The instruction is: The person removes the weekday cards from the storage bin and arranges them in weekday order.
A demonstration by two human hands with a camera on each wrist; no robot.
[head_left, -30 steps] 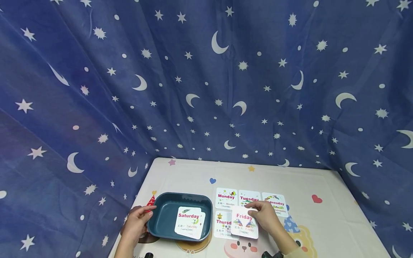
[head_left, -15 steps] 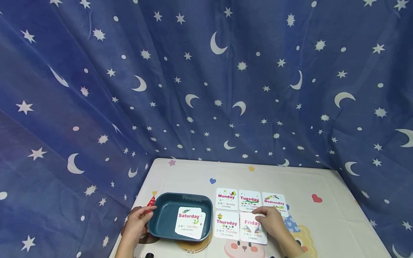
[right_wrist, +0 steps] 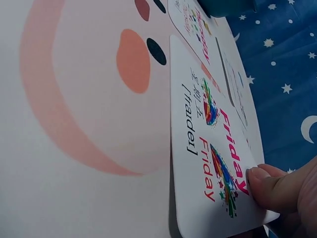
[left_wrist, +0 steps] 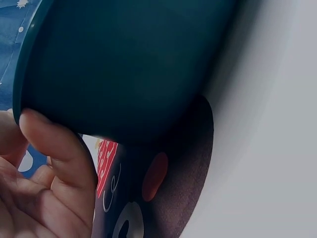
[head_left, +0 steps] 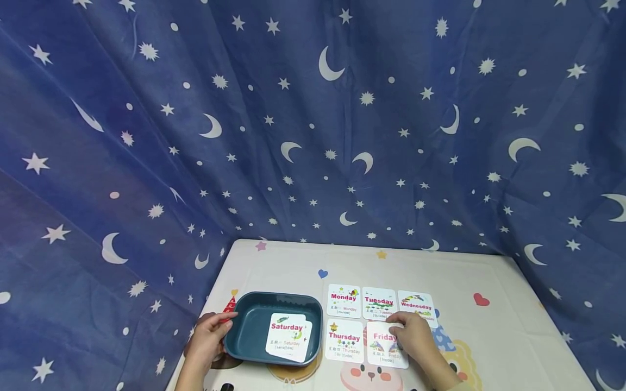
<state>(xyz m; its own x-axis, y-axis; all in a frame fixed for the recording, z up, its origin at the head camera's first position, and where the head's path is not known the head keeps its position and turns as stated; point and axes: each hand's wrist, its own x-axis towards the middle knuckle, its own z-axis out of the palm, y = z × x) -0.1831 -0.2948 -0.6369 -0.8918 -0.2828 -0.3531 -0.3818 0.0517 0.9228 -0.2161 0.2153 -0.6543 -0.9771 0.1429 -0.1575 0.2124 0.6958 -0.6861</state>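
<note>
My left hand (head_left: 207, 339) grips the left rim of a dark teal rectangular baking dish (head_left: 246, 331), its thumb against the outer wall (left_wrist: 109, 64) in the left wrist view. Inside the dish lies a small stack of white day cards with the Saturday card (head_left: 286, 334) on top. With thumb and fingers my right hand (head_left: 413, 336) pinches the upper right corner of the Friday card (head_left: 383, 353). The right wrist view shows the thumb (right_wrist: 272, 188) on the printed face, the card's near edge casting a thin shadow. Just left of it lies the Thursday card (head_left: 344, 350).
Behind these two, the Monday card (head_left: 344, 309), Tuesday card (head_left: 378, 310) and Wednesday card (head_left: 415, 298) form a row. A cream tablecloth (head_left: 504, 326) with cartoon prints covers the table. A blue star-and-moon curtain (head_left: 313, 136) hangs behind and at both sides.
The right hand has shifted the Friday card rightward, off the Thursday card it was overlapping, into place beside it. My left hand and the dish have stayed put.
</note>
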